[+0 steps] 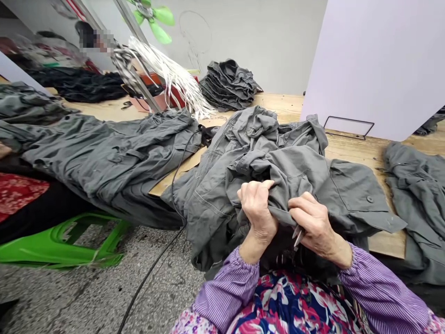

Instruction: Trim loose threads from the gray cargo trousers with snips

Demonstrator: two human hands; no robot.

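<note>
A crumpled dark grey-green garment [295, 167] lies heaped over the table edge in front of me; a buttoned pocket flap spreads out on its right side. My left hand [257, 206] is closed on a fold of it, thumb uppermost. Close by on the right, my right hand [313, 225] pinches the same cloth edge between thumb and fingers. Metal tips of a small cutting tool, seemingly thread snips [297, 235], stick out below the right hand's fingers; its handle is hidden in the palm.
More grey garments [114, 162] cover the table to the left, and others [420, 199] hang at the right. Behind stand a folded stack [229, 83], white strips [177, 79] and a pale board [371, 69]. A black cord [153, 269] runs down past a green stool [69, 246]. Another person sits at left.
</note>
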